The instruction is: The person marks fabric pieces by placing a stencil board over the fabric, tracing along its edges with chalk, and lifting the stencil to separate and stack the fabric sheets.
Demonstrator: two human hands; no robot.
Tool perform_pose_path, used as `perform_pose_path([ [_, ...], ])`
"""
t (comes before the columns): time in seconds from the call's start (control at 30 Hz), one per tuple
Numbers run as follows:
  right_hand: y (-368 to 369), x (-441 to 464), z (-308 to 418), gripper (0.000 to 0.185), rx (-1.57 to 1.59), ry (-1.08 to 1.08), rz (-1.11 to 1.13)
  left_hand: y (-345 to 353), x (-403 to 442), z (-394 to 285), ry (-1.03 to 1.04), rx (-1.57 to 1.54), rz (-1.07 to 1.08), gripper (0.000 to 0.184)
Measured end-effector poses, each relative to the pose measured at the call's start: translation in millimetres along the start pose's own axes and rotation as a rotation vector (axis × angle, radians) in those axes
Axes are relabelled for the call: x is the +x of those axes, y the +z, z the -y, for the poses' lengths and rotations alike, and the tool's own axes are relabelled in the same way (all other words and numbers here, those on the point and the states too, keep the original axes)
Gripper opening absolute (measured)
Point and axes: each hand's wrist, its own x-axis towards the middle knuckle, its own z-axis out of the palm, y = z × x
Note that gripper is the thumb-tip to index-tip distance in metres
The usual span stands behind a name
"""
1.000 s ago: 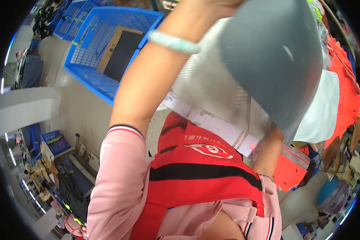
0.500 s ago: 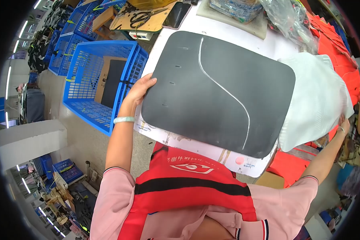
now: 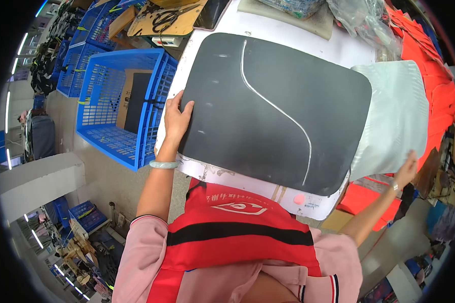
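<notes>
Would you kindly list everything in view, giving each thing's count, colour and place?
Table: one, white, centre
Dark panel: one, dark grey with a white curved line, on the table
Pale sheet: at least one, grey-green, right of the panel
Fabric pieces: several, orange-red, far right and lower right
Plastic bag: count unclear, clear, top right
Slab: one, grey, top centre
Phone: one, black, top edge
Board: one, yellowish, top left
Scissors: at least one pair, dark, on the board
Blue crates: several, blue, left
Apron: one, red and black, bottom centre
Left hand: one, at the panel's left edge
Right hand: one, blurred, by the sheet's lower right edge
</notes>
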Motion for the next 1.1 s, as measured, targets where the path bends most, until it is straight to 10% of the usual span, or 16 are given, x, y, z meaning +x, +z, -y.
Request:
perform_pose_path([
  [0.1,-2.3,-107.7,105.3,0.026,0.168,0.305,0.595,1.9,-1.0,2.4,0.030,0.069,0.004,0.053],
  [0.4,21.5,-165.4,130.1,0.036,-0.269,0.235,0.562,6.0,-3.3,10.6,0.122,0.038,-0.042,0.053],
  [1.1,41.8,-159.2,76.3,0.027,0.086,0.161,0.437,1.8,0.0,10.1,0.123,0.001,-0.011,0.052],
])
